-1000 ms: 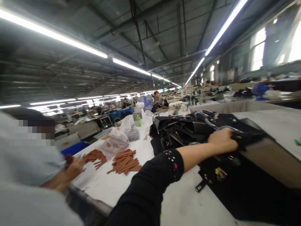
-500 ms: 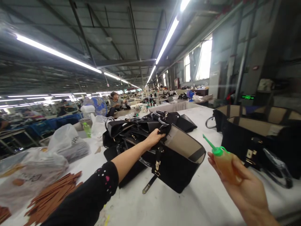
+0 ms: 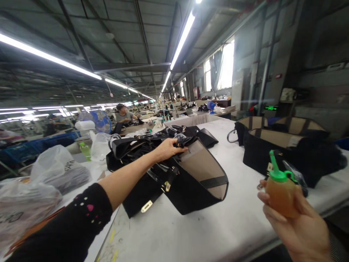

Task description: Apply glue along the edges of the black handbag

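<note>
My left hand (image 3: pixel 169 148) grips the upper edge of a black handbag (image 3: pixel 195 187), thumb pointing over the rim. The bag leans on its side, its beige lining facing right and a strap with a gold clasp hanging at its front. Beneath and behind it lies a heap of other black handbags (image 3: pixel 131 147). Off to the right, my right hand (image 3: pixel 297 214) is closed around a small squeeze bottle (image 3: pixel 280 194) of amber liquid. Its green nozzle cap points up, clear of the bag.
More black handbags (image 3: pixel 272 149) stand upright at the right of the white table (image 3: pixel 218 229). Plastic bags (image 3: pixel 60 167) and a green bottle (image 3: pixel 85 151) are at the left. A person (image 3: pixel 124 116) sits farther back, near a blue fan (image 3: pixel 101 122).
The handbag has tilted further over in my left hand, and its clasp strap has shifted. The squeeze bottle has turned more upright. My view has swung to the right.
</note>
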A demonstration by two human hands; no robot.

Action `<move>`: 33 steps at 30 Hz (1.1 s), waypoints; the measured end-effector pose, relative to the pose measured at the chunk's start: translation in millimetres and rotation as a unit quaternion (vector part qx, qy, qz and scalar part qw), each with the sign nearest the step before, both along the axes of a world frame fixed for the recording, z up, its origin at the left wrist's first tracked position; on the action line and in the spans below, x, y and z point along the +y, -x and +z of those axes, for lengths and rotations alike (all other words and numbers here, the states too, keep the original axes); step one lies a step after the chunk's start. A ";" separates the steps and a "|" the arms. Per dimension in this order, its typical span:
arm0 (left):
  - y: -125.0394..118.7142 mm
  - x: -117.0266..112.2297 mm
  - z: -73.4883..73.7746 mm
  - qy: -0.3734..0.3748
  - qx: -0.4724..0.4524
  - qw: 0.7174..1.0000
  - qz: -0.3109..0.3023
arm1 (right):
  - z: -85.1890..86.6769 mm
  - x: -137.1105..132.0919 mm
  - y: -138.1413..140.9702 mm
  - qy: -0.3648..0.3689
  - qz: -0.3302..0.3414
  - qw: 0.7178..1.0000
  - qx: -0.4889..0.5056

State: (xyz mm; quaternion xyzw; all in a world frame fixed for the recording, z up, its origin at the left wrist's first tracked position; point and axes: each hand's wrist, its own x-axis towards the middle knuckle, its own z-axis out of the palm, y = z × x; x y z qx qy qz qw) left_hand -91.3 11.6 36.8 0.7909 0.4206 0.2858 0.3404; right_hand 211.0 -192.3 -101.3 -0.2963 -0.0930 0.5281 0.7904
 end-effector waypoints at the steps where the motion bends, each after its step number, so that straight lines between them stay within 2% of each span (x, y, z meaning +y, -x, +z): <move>1: -2.1 0.6 12.4 -0.020 0.062 0.997 -0.039 | -5.6 -5.7 -5.1 0.001 0.001 1.000 -0.019; 4: -16.7 1.6 39.5 -0.043 0.240 0.960 -0.139 | -24.1 -23.2 -14.5 0.057 0.000 0.996 -0.072; 6: -33.8 0.1 39.5 -0.022 0.319 0.928 -0.192 | -35.3 -34.8 -16.0 0.114 -0.004 0.990 -0.080; 7: -43.8 -1.5 32.6 -0.005 0.346 0.914 -0.214 | -39.9 -40.5 -15.9 0.139 -0.002 0.987 -0.077; 9: -64.8 -6.1 7.4 0.030 0.382 0.890 -0.248 | -47.2 -51.5 -15.0 0.163 0.011 0.984 -0.075; 11: -84.8 -11.4 -26.9 0.050 0.412 0.869 -0.269 | -53.0 -61.6 -14.5 0.159 0.038 0.981 -0.102; 15: -116.3 -15.4 -94.2 0.049 0.446 0.847 -0.285 | -65.8 -76.4 -17.3 0.130 0.073 0.966 -0.211; 18: -128.5 -8.9 -133.7 0.058 0.468 0.831 -0.296 | -77.0 -81.6 -21.6 0.135 0.076 0.954 -0.257; 21: -127.6 -0.1 -163.5 0.086 0.468 0.822 -0.314 | -87.5 -81.7 -24.7 0.175 0.057 0.939 -0.290; 25: -113.9 5.9 -184.2 0.116 0.431 0.836 -0.319 | -99.3 -76.3 -26.0 0.219 0.040 0.896 -0.385; 29: -107.1 7.6 -190.4 0.130 0.402 0.851 -0.311 | -102.5 -64.5 -28.6 0.224 0.038 0.848 -0.480; 33: -107.3 9.7 -195.1 0.149 0.384 0.858 -0.308 | -95.1 -45.9 -32.0 0.232 0.029 0.812 -0.535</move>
